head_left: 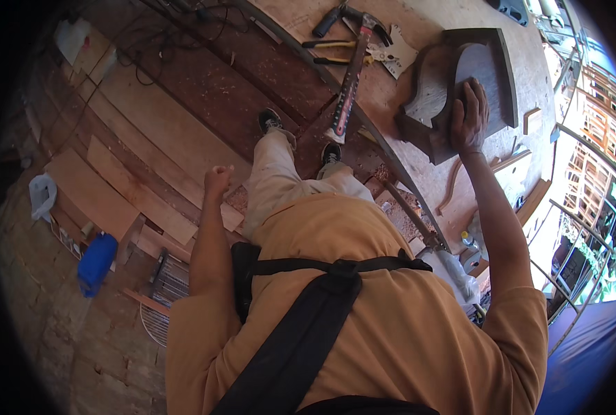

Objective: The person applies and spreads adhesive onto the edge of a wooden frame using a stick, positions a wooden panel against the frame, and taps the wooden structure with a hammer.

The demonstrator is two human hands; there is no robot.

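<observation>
My right hand [470, 116] rests with its fingers stretched out on a dark brown wooden piece [479, 63] with curved sides and a raised straight border. This piece lies on the workbench at the upper right. Away from the bench, my left hand [218, 181] hangs at my left side, its fingers curled closed, and nothing shows in it. Left of the wooden piece lie a hammer [351, 86] with a red and black handle, pliers [339, 52] with yellow and black handles, and a flat pale metal plate [401, 52]. The hammer's handle juts past the bench edge.
Long wooden boards [159, 104] cover the ground to the left, with cables [214, 17] among them. A blue container [97, 265] and a wire fan guard [154, 319] stand lower left. Wood shavings [399, 223] lie below the bench [398, 111]. Curved wood strips [452, 185] rest near my right forearm.
</observation>
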